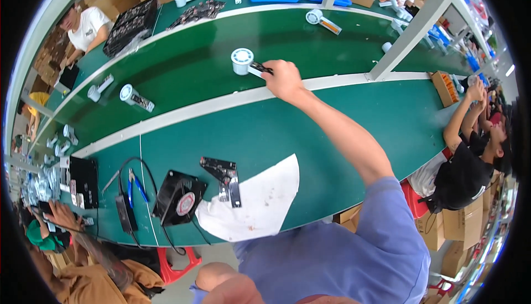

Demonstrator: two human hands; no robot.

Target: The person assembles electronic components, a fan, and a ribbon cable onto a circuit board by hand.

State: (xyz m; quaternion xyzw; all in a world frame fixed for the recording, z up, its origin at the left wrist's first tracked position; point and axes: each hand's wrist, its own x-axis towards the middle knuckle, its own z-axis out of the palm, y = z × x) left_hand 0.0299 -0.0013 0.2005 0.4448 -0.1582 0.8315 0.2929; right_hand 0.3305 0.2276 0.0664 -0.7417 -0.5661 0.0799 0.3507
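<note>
My right hand (284, 80) reaches out over the green belt, its fingers closed on the handle of a small handheld fan (241, 61). The fan's round white head points away to the left, and dark inner parts show along the handle. At the lower edge, bare skin that seems to be my left hand (237, 292) shows close up, its fingers hidden. On the bench before me lie a white sheet (265, 204), dark handle-shaped parts (225, 178) on its edge, a black square blower fan (180, 198) and blue-handled pliers (133, 188).
More handheld fans (135, 98) lie along the belt. A white rail (193, 106) and a slanted post (417, 25) border it. A black power adapter (126, 214) with cable lies left. Co-workers sit on both sides and opposite; an orange-filled box (445, 88) stands right.
</note>
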